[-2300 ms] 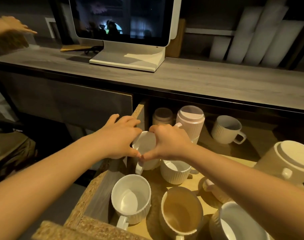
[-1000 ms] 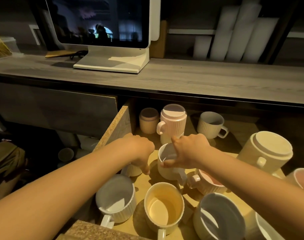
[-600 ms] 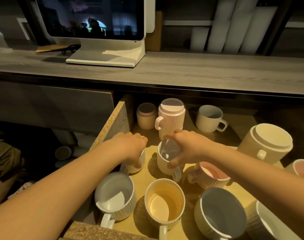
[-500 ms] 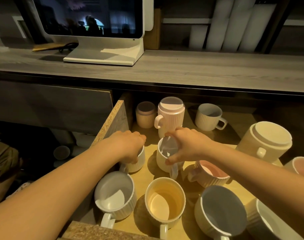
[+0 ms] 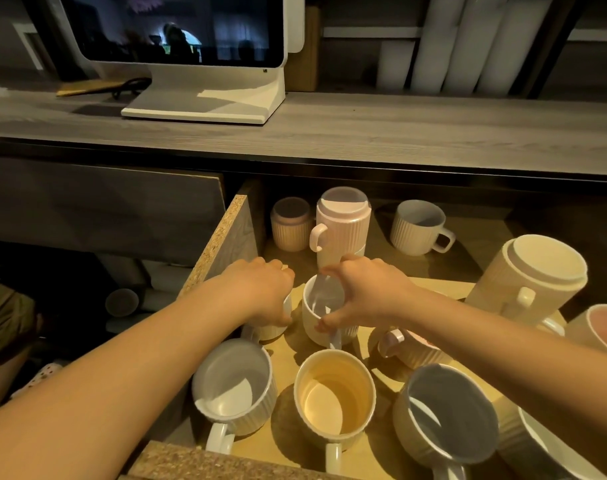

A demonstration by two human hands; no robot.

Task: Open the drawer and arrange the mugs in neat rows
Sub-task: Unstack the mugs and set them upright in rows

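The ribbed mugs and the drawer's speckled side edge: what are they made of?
The ribbed cream mug looks like glazed ceramic: smooth sheen inside, fluted wall. The drawer's side wall seems laminated chipboard: speckled, grainy cut edge, grey wood-look face.

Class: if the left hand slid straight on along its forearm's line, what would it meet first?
The left hand would probably meet the tall pink upturned mug beyond it; depth is unclear.

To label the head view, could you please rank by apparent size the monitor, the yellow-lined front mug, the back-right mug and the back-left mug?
1. monitor
2. yellow-lined front mug, enlarged by nearness to the camera
3. back-right mug and back-left mug look alike; not ranked
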